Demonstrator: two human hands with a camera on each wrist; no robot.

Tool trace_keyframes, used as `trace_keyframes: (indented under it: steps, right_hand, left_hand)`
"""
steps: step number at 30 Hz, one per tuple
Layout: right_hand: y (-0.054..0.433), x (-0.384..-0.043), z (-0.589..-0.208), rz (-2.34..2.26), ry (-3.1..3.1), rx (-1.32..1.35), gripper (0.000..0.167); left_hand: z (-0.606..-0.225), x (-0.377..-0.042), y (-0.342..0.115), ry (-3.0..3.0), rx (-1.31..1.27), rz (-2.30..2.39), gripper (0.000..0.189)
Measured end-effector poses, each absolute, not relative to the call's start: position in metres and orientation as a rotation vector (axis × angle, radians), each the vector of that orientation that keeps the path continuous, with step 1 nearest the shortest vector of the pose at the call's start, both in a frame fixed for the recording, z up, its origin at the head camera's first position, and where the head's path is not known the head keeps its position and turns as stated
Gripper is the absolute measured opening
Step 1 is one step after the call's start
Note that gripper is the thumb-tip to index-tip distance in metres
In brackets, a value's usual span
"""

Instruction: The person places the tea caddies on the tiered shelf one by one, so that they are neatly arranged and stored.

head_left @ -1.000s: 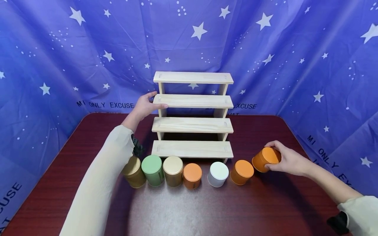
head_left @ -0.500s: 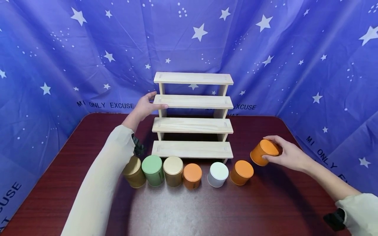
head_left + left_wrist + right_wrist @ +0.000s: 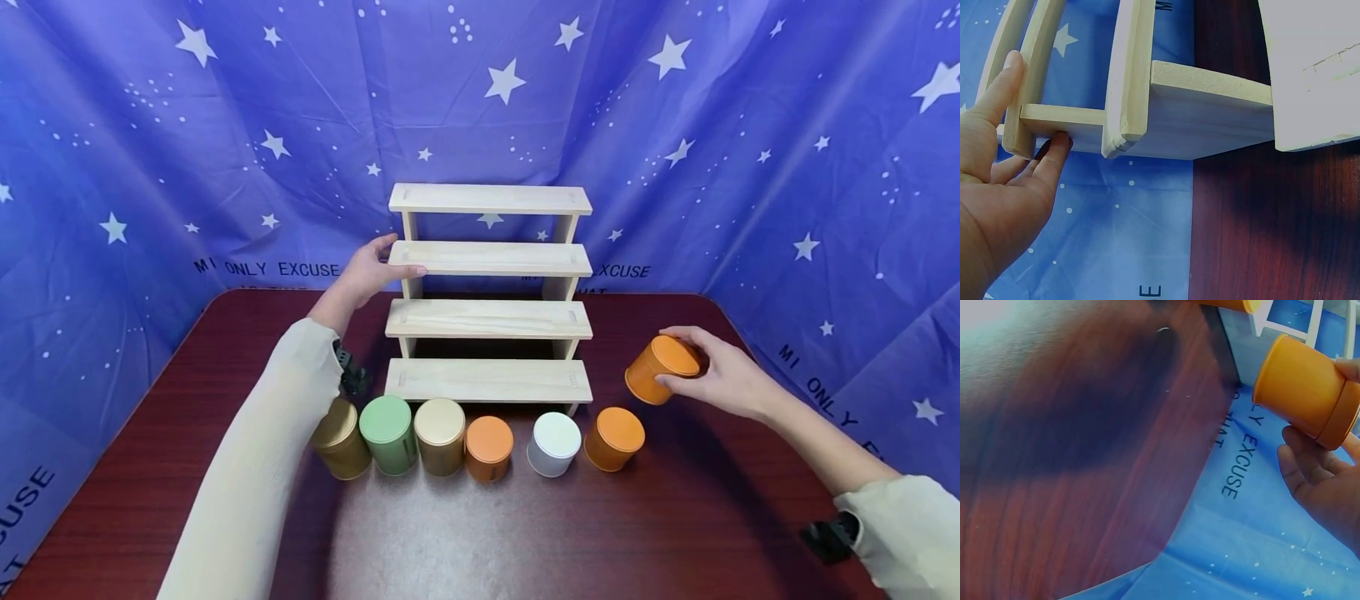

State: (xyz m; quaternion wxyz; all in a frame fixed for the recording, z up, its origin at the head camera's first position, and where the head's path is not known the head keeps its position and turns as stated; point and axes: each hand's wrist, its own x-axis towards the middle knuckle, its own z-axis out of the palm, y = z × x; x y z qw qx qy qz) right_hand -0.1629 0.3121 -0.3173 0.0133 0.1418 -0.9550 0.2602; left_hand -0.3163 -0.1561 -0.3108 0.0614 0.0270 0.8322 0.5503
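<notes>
To the right of a pale wooden rack, a raised orange can tilts above the dark red surface, its lid leaning toward the right hand, which grips it near the lid end. It is a short, plain cylinder in bright orange, and the right wrist view shows a seam where the lid meets the body. The left hand holds the left end of the rack's second tier from the top, thumb at the front and fingers behind; the rack has four stepped tiers of light, smooth boards on upright sides. Before the rack six more cans stand upright in a row: a gold can partly covered by the left sleeve, a green can, a brown can with a pale gold lid, a copper-orange can, then past a gap a white can and a bright orange can. These cans are lidded, so their contents are hidden. The surface runs back to a blue starry curtain, and its right edge slants away beyond the right hand. A strip of dark wood separates the raised orange can from the rack's right end; a broad, shiny stretch of surface lies in front of the row, and more dark wood flanks the rack on both sides.
</notes>
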Motion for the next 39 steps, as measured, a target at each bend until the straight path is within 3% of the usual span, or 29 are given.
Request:
trace_keyframes:
  steps: [39]
  right_hand:
    - [0.243,-0.209,-0.266,0.942,-2.920,0.544,0.065]
  left_hand:
    - [-0.309,-0.316,-0.154,2.509,0.038,1.638,0.095]
